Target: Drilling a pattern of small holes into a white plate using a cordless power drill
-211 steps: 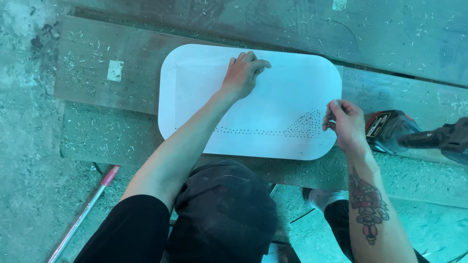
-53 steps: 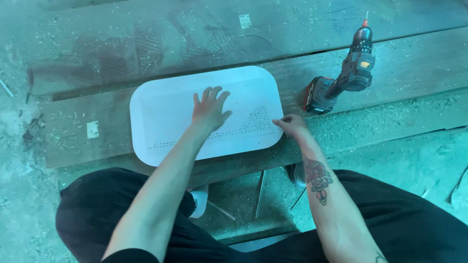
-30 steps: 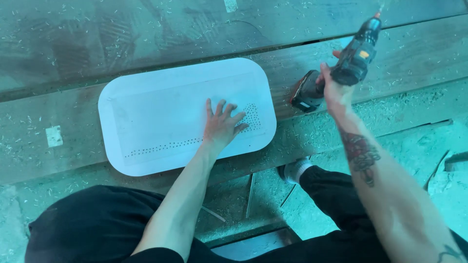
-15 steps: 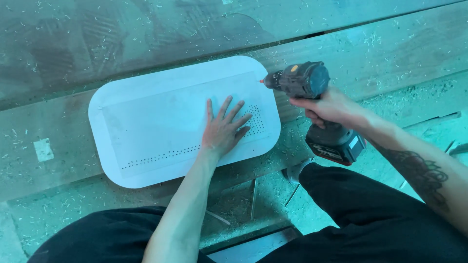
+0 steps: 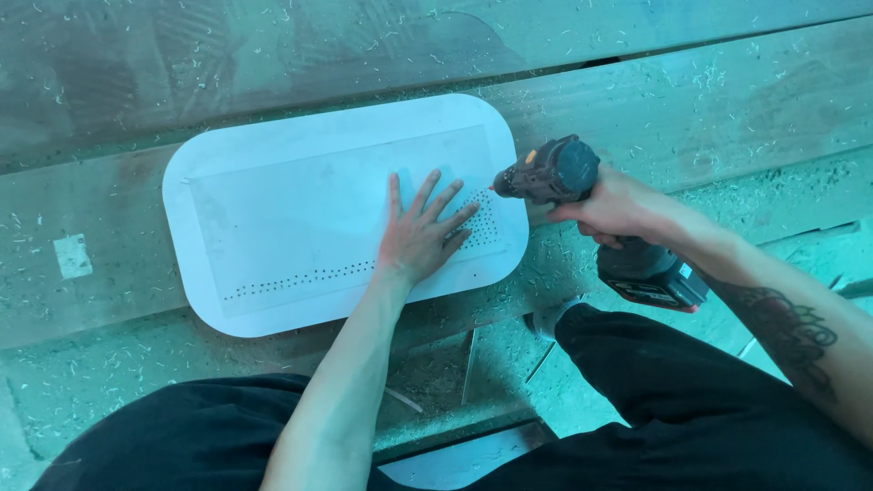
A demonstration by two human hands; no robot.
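A white rounded-corner panel [image 5: 300, 209] lies flat on wooden planks, with a row of small drilled holes along its near edge and a cluster of holes at its right end. My left hand [image 5: 420, 232] presses flat on the panel's right part, fingers spread. My right hand [image 5: 618, 207] grips a dark cordless drill [image 5: 582, 200] by its handle. The drill lies sideways, its bit tip touching the panel beside the hole cluster, just right of my left fingertips.
Wide wooden planks [image 5: 691, 100] strewn with shavings carry the panel. A small pale tag [image 5: 73, 256] lies on the plank at left. My black-trousered legs [image 5: 709, 409] fill the lower part of the view, with a shoe tip [image 5: 548, 320] below the plank edge.
My right hand left the panel, reached right and picked up the drill, then brought it to the panel's right end. My left hand stayed pressed flat on the panel.
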